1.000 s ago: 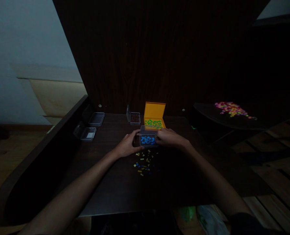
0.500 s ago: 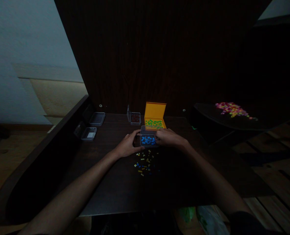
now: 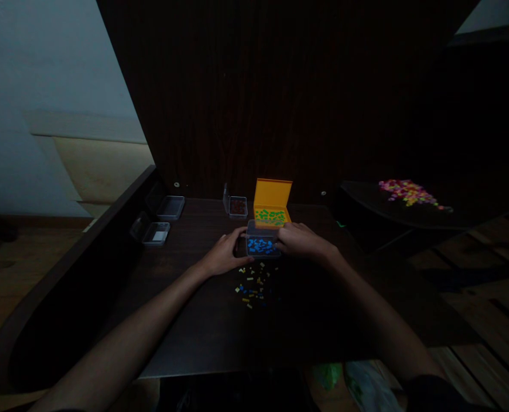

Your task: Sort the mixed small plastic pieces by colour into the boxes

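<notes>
Nearest the person, a scatter of tiny yellow and blue pieces (image 3: pixel 253 288) lies loose on the dark desk (image 3: pixel 203 320), between the two bare forearms.

Just beyond them stands a clear box (image 3: pixel 259 228) holding blue pieces (image 3: pixel 259 246). The left hand (image 3: pixel 224 254) has its fingers curled round the box's left end, thumb at the near corner. The right hand (image 3: pixel 301 240) has its fingers closed over the right end, so the box is gripped from both sides and sits on the desk.

Right behind it is an orange box (image 3: pixel 273 194) with its lid standing up and green pieces (image 3: pixel 270 216) inside. Just to its left, a small clear case (image 3: pixel 238 198) holds something dark reddish.

Well off to the left, near the desk's edge, sit two more clear cases. The nearer case (image 3: pixel 148 236) has something white in it; what the farther case (image 3: pixel 170 207) holds is too dim to tell.

Far right, on a separate dark surface, lies a heap of pink and yellow pieces (image 3: pixel 406 191).
</notes>
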`<move>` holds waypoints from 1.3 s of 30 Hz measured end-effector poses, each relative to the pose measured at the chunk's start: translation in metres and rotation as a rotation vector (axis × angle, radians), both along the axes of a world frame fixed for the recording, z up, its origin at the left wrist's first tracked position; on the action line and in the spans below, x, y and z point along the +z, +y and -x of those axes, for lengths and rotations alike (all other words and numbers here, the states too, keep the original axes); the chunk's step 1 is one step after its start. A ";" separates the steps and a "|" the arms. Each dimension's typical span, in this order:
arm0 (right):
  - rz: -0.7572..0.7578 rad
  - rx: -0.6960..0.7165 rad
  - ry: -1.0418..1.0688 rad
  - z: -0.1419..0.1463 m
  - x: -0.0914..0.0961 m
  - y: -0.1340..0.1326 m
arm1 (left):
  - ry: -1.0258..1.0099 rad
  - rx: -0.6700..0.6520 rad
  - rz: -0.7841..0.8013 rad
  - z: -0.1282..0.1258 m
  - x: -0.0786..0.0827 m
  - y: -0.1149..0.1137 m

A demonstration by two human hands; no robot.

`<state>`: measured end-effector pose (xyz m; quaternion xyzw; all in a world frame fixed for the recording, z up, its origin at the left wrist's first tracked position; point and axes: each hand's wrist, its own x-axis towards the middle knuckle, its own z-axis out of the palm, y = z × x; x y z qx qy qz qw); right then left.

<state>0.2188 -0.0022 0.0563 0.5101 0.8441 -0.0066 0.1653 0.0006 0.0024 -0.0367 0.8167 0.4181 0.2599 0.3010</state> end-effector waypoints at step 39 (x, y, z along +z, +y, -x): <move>0.315 0.145 0.518 -0.032 -0.044 -0.082 | 0.023 0.017 0.017 0.001 0.002 0.000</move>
